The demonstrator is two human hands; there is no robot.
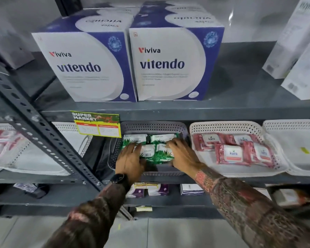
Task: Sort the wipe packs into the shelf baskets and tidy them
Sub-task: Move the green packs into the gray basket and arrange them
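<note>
I look down on a grey metal shelf (222, 111) with a perforated upright post (43, 126) at left and a pale floor below. On the upper level stand two blue-and-white boxes (161, 63) printed "vitendo", side by side. A green and yellow price tag (97, 125) hangs from the shelf edge.

On the middle level, a grey perforated basket (154, 126) holds the green wipe packs (157, 149), lying flat in two rows, long axes running left to right, labels up. My left hand (129, 161), fingers spread and flat, presses on the packs at the left. My right hand (183, 154), likewise spread, rests on the packs at the right, thumb near the front edge; neither hand is closed around a pack.

Just right, a white perforated basket (225, 127) holds red wipe packs (233, 154), flat, some overlapping and slightly skewed. Further white baskets flank both sides; the left one holds blurred red packs.
</note>
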